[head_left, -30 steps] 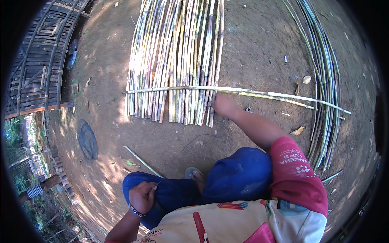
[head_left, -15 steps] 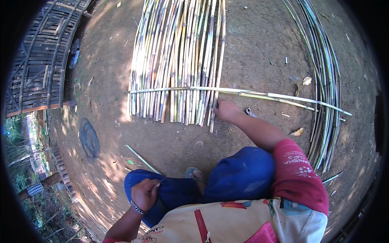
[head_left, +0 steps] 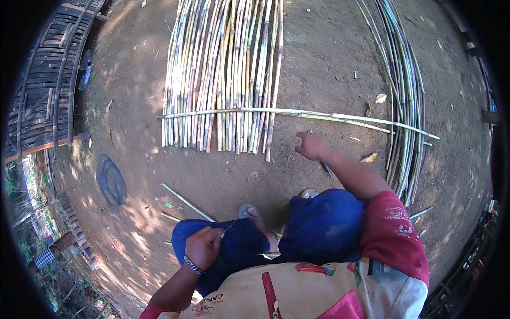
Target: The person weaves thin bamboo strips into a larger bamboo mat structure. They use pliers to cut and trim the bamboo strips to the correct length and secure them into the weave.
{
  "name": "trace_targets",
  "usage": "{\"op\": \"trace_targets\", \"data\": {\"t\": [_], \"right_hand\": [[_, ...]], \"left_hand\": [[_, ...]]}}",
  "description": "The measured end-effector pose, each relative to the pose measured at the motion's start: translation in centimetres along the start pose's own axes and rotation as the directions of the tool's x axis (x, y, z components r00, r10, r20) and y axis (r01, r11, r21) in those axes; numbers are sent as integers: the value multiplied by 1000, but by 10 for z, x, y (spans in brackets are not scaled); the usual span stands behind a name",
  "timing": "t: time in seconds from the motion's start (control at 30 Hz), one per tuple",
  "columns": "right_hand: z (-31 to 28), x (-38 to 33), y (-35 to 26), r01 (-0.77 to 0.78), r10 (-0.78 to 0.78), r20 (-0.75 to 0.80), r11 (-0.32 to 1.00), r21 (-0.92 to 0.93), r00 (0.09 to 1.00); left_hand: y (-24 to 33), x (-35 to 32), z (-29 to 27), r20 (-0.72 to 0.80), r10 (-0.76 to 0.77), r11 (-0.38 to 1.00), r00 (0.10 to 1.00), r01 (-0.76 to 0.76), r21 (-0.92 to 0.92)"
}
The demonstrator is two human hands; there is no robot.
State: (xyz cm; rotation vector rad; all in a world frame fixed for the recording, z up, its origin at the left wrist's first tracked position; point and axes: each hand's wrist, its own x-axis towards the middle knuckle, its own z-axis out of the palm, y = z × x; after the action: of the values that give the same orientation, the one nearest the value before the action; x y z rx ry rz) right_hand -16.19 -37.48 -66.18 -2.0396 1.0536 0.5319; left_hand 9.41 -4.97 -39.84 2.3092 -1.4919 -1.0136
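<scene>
Reaching: our right hand (head_left: 312, 145), fingers loosely curled and holding nothing, hovers at five o'clock of the bamboo mat (head_left: 223, 74).
Resting: our left hand (head_left: 204, 246) pinches a thin string (head_left: 229, 225) on our knee.
Crossing: a long bamboo strip (head_left: 319, 115) lies over the mat.

The canes (head_left: 223, 80) are pale yellow streaked with green and purplish brown, the cross stick (head_left: 297, 113) is pale yellow-green, and the bundle (head_left: 406, 101) beside them is greener with grey tones. The ground (head_left: 329, 58) is reddish brown, dappled with light and shade, and the fence (head_left: 45, 90) is weathered grey. The trousers (head_left: 324, 226) are deep blue, the sleeve (head_left: 396, 234) red with a white print, the apron (head_left: 319, 292) cream with pink and red patches, and the bracelet (head_left: 192, 265) silver
</scene>
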Motion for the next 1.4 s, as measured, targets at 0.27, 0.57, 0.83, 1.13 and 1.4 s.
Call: {"op": "trace_targets", "data": {"t": [0.27,0.57,0.83,1.13,1.4], "right_hand": [[-116,-166,-192,593,-594,-152,803,-54,790],[-173,-375,-312,751,-746,-90,650,118,660],[-230,-443,-294,736,-760,47,641,216,648],[-302,-483,-191,753,-772,173,635,175,611],[-368,-485,-127,657,-614,613,728,197,497]], "left_hand": [[56,-50,-40,88,66,947,994,-34,-321],[139,-123,-126,469,-9,346,883,443,-827],[185,-146,-131,641,277,-65,716,680,-731],[340,-151,-57,272,-15,561,962,233,-794],[438,-131,5,-31,182,684,983,-149,-714]]}}
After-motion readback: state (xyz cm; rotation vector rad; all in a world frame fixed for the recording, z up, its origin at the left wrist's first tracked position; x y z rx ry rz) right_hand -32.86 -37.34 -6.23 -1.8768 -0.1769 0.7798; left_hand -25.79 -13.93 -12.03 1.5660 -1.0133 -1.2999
